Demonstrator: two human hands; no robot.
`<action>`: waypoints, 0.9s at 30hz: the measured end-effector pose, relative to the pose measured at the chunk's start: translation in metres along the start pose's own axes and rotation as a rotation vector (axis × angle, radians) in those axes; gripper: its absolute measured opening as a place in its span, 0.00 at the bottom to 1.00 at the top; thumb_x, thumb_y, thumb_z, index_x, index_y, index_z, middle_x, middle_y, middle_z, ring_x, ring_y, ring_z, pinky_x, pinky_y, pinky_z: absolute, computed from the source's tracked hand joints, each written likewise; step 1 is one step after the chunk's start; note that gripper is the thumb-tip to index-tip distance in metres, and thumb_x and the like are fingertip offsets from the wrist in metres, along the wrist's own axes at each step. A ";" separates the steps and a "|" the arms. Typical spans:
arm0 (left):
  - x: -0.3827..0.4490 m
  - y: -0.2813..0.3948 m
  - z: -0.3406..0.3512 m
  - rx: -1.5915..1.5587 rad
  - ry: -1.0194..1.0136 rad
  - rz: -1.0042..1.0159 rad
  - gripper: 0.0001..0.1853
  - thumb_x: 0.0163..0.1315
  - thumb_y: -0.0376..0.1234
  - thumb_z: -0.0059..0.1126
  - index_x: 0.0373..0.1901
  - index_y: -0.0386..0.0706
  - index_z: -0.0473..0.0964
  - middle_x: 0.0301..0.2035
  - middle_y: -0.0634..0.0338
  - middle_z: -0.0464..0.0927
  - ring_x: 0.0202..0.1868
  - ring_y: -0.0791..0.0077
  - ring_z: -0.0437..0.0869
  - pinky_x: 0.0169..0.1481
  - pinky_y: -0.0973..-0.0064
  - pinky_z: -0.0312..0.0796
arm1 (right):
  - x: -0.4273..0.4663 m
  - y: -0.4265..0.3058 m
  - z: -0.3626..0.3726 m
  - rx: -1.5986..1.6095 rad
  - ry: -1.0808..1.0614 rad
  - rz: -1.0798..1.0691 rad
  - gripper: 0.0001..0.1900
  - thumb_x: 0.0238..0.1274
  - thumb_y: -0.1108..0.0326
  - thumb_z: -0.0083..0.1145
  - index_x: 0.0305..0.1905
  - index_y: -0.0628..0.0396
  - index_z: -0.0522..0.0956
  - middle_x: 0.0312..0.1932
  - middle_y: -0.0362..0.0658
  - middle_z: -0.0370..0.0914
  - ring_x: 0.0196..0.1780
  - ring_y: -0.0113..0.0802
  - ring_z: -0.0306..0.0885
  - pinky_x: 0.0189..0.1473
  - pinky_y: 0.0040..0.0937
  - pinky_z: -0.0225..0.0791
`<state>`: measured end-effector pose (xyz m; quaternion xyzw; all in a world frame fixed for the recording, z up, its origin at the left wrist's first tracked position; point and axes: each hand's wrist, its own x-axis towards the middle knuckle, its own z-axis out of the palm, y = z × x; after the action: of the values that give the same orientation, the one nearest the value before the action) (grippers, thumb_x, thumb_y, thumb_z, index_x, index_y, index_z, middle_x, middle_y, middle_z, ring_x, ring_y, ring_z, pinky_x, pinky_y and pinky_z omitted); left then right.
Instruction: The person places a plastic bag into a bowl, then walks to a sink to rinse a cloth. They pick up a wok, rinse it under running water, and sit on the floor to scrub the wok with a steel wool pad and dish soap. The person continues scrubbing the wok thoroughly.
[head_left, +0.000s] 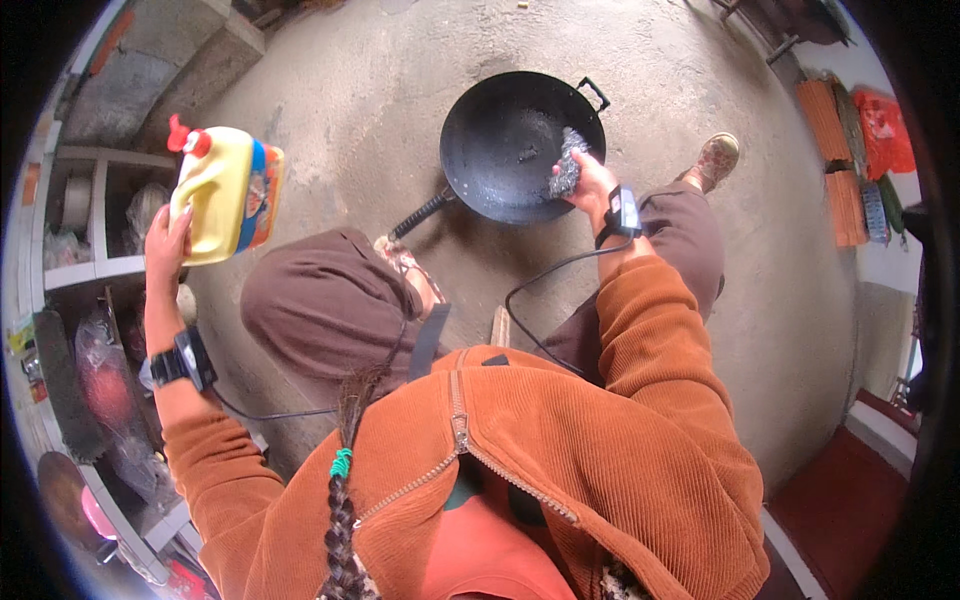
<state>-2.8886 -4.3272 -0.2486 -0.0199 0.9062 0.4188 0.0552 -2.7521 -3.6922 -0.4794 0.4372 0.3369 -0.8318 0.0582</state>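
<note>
My left hand (169, 232) grips the handle of a yellow plastic jug (217, 187) with a red cap and a blue-and-orange label that bears writing. The jug is held up off the floor on the left. In my right hand (592, 184) is a steel wool scouring pad (568, 161), over the right side of a black wok (517, 142). Whether the pad touches the metal I cannot tell. The wok rests on the floor ahead of me, its long dark handle (420, 214) pointing towards my left foot and its small loop handle (595, 94) at the upper right.
Bare concrete floor (337, 97) surrounds the wok. Along the left stands a white-edged shelf unit (112, 266) with bagged goods. Orange bricks (821, 120) and a red plastic bag (885, 135) are at the right. Black cables run from both wrist devices (622, 214) towards my body.
</note>
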 end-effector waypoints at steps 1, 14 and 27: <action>0.023 0.021 0.005 0.102 0.032 0.075 0.13 0.64 0.42 0.61 0.37 0.41 0.77 0.20 0.69 0.71 0.19 0.89 0.69 0.21 0.85 0.57 | 0.002 0.005 0.010 -0.018 0.009 -0.063 0.13 0.70 0.58 0.50 0.45 0.58 0.72 0.33 0.44 0.75 0.35 0.39 0.79 0.41 0.48 0.78; 0.122 0.098 0.167 0.801 -0.193 0.424 0.16 0.49 0.41 0.70 0.37 0.46 0.79 0.37 0.53 0.82 0.42 0.51 0.83 0.45 0.60 0.74 | -0.024 0.042 0.023 -0.141 -0.050 0.007 0.08 0.71 0.64 0.49 0.42 0.56 0.75 0.30 0.43 0.76 0.28 0.34 0.76 0.31 0.34 0.74; 0.144 0.010 0.202 0.743 -0.226 0.132 0.24 0.46 0.34 0.70 0.49 0.44 0.79 0.51 0.53 0.79 0.54 0.62 0.81 0.59 0.67 0.72 | -0.017 0.041 0.056 -0.158 -0.052 0.028 0.10 0.69 0.62 0.55 0.45 0.57 0.76 0.34 0.43 0.78 0.31 0.31 0.77 0.34 0.30 0.74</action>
<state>-3.0160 -4.1654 -0.3875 0.1062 0.9836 0.0646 0.1310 -2.7640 -3.7613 -0.4658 0.4144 0.3939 -0.8126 0.1129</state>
